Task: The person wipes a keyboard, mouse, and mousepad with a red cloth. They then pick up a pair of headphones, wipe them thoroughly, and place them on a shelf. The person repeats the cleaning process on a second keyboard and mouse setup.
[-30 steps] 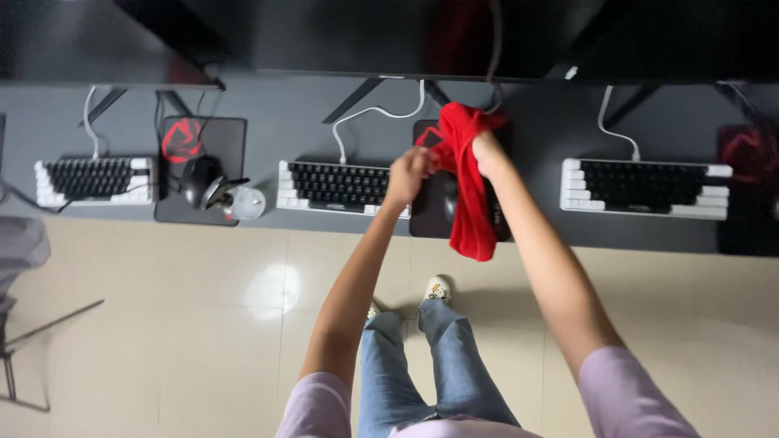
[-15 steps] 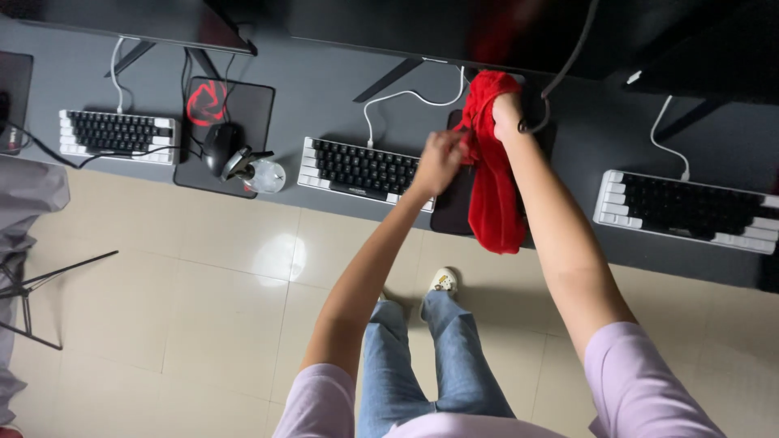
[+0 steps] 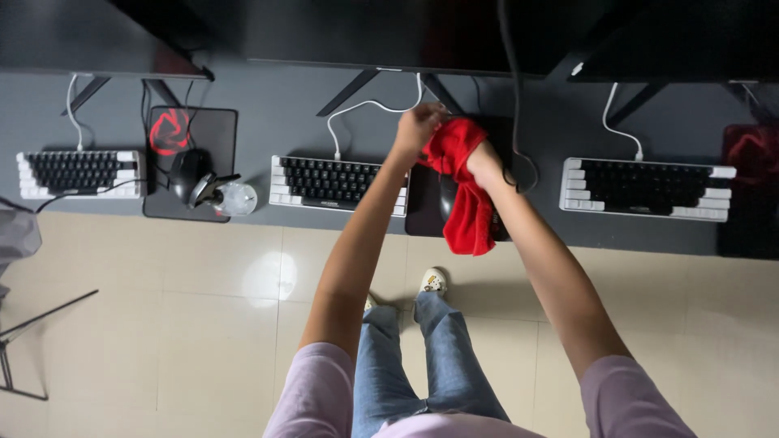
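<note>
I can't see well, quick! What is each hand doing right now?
Left hand: closed on the top of the red cloth.
Right hand: mostly hidden under the red cloth, so open or shut cannot be told.

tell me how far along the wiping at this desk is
Done: nothing shows as finished; no visible difference between stations. In hand: the left hand and right hand both grip the red cloth above the middle mouse pad. Left: the left mouse pad with its mouse and the right keyboard lie untouched.

Dim, shadowed desk (image 3: 276,122); a soft glare spot on the pale floor (image 3: 268,276); focus sharp.
</note>
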